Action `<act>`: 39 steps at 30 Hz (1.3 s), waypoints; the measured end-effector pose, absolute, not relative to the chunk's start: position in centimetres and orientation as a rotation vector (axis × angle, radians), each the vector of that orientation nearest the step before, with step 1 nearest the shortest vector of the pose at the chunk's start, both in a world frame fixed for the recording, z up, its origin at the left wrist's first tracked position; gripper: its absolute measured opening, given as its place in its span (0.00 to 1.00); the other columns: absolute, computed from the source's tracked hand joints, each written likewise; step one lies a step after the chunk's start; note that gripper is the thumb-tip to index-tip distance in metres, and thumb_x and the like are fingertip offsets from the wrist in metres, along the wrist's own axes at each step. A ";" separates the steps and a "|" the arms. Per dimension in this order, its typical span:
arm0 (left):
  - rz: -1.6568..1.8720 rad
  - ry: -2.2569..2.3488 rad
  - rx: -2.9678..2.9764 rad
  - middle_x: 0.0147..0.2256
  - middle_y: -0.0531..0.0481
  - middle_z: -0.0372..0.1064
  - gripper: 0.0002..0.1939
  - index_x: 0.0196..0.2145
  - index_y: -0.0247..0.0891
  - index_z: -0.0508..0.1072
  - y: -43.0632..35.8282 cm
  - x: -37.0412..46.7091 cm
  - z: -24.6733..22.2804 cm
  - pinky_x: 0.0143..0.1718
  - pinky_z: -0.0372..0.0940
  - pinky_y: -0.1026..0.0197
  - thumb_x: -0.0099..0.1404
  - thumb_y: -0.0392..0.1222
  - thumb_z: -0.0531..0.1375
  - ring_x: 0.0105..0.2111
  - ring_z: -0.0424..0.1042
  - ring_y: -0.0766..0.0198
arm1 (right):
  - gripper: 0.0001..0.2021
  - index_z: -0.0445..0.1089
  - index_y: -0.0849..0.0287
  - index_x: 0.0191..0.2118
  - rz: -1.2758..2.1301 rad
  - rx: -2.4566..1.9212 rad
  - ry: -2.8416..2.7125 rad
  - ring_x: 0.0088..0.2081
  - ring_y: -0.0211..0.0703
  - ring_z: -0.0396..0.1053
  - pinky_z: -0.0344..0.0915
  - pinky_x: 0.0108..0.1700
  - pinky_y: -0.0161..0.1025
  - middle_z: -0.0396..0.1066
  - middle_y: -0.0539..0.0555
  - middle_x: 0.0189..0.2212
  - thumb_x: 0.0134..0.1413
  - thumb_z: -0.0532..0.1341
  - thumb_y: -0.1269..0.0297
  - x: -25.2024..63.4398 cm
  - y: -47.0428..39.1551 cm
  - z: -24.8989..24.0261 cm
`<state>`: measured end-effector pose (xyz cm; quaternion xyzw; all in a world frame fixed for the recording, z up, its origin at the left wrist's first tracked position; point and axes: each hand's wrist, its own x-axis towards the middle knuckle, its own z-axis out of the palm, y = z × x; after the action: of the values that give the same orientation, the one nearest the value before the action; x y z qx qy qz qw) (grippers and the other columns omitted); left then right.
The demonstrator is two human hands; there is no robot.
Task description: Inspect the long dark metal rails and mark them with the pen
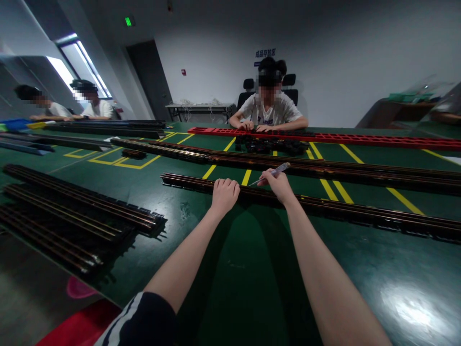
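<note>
A long dark strip with copper-coloured lines (345, 207) lies across the green table in front of me. My left hand (225, 196) is closed over this strip near its left part, the fingers bent across its far edge. In my right hand (278, 184) is a slim pen-like tool (280, 169) with a clear handle, pinched between thumb and fingers. It slants down to the left, its thin tip at the strip just right of my left hand. Whether the tip touches the strip I cannot tell.
More dark strips (86, 204) lie at the left table edge. Behind my strip run other long strips (223, 154), a pile of black parts (270, 144) and a red slotted rail (378, 138). A person (270, 108) sits opposite with both hands at the red rail; two more people sit far left.
</note>
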<state>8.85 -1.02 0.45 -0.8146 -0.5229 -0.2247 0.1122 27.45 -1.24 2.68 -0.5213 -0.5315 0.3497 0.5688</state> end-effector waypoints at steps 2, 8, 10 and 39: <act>-0.670 -1.529 -2.387 0.41 0.44 0.75 0.19 0.40 0.38 0.75 -1.0 8.8 0.3 0.51 0.57 0.50 0.73 0.41 0.45 0.45 0.70 0.53 | 0.09 0.67 0.57 0.22 0.801 -1.247 -1.243 0.25 0.42 0.74 0.71 0.41 0.40 0.72 0.50 0.17 0.51 0.58 0.63 27.6 -1.3 2.9; -0.689 -1.521 -2.407 0.41 0.43 0.75 0.20 0.40 0.38 0.75 -1.0 8.7 0.4 0.51 0.58 0.50 0.73 0.41 0.44 0.44 0.70 0.54 | 0.10 0.69 0.57 0.22 0.794 -1.325 -1.274 0.26 0.42 0.74 0.70 0.44 0.41 0.72 0.49 0.17 0.51 0.58 0.67 28.4 -1.7 3.5; -0.678 -1.524 -2.415 0.41 0.43 0.75 0.20 0.41 0.37 0.75 -1.0 8.7 0.4 0.51 0.58 0.50 0.73 0.41 0.43 0.44 0.70 0.54 | 0.10 0.69 0.58 0.22 0.833 -1.312 -1.270 0.25 0.42 0.74 0.71 0.42 0.40 0.73 0.50 0.17 0.52 0.58 0.68 28.7 -1.8 3.6; -0.690 -1.541 -2.426 0.42 0.44 0.75 0.21 0.41 0.38 0.75 -0.8 8.7 0.3 0.52 0.57 0.51 0.73 0.42 0.43 0.44 0.70 0.54 | 0.14 0.65 0.57 0.21 0.690 -1.299 -1.200 0.23 0.40 0.70 0.69 0.38 0.39 0.68 0.49 0.15 0.54 0.58 0.57 30.1 -1.7 2.3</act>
<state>8.72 -0.78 0.30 -0.8172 -0.5192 -0.2325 0.0929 30.05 -1.66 2.34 -0.5563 -0.5139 0.2956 0.5823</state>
